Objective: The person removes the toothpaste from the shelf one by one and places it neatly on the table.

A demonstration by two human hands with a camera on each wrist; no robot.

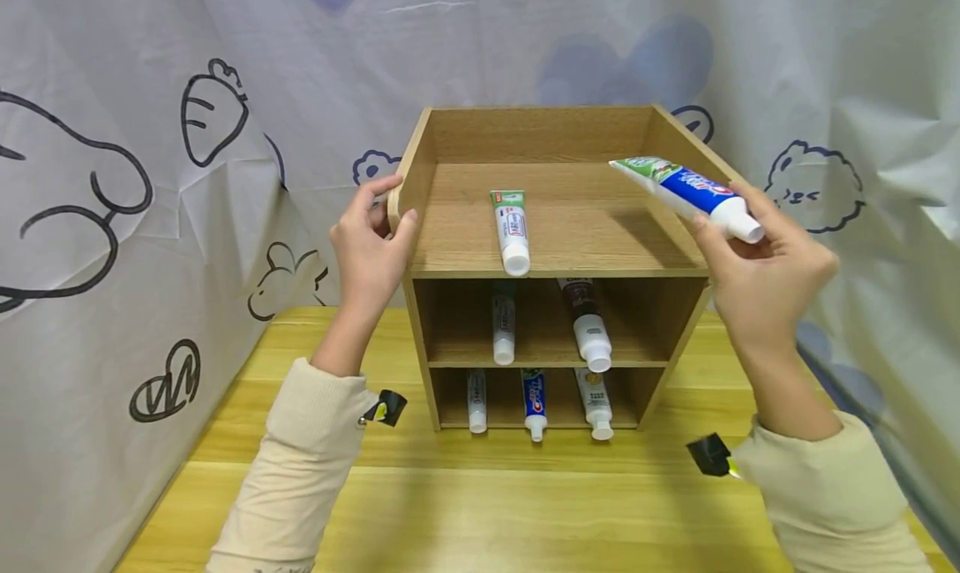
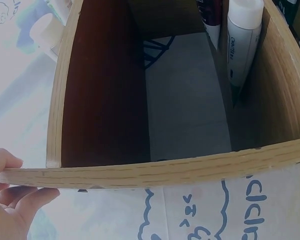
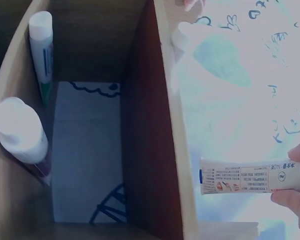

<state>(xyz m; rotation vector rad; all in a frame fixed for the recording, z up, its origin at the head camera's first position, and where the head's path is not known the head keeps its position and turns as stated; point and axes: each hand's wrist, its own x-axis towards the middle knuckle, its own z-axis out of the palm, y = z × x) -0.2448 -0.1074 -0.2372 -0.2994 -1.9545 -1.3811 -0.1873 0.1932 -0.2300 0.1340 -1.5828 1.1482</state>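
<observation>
While the left hand (image 1: 371, 243) grips the wooden rack (image 1: 457, 231), right hand (image 1: 776, 281): pinches the blue, green and white toothpaste tube (image 1: 678, 185) between thumb and fingers, close to its white cap.

Left hand hold: thumb and fingers on opposite faces of the front edge of the rack's left wall.

Held tube place: in the air over the rack's top deck, toward its right wall; the cap points to the rack's front right, the green tail toward its back.

Held tube back: small print and little pictures face the right wrist view, though the glare there makes most of it hard to read.

Top deck: a green-and-white tube (image 1: 513, 227) lies left of the rack's middle, cap at the front edge.

Middle shelf: a slim white tube (image 1: 505, 327) at the rack's left of centre, a dark brown tube (image 1: 588, 327) with a white cap end to its right.

Bottom shelf: from the rack's left to right, a small white tube (image 1: 477, 402), a blue tube (image 1: 534, 398) and a flat-capped tube (image 1: 595, 402), caps forward.

Table: yellow wood-grain top (image 1: 450, 506) under the rack.

Cloth: pale sheet (image 1: 270, 98) with line drawings, behind and beside the rack.
</observation>
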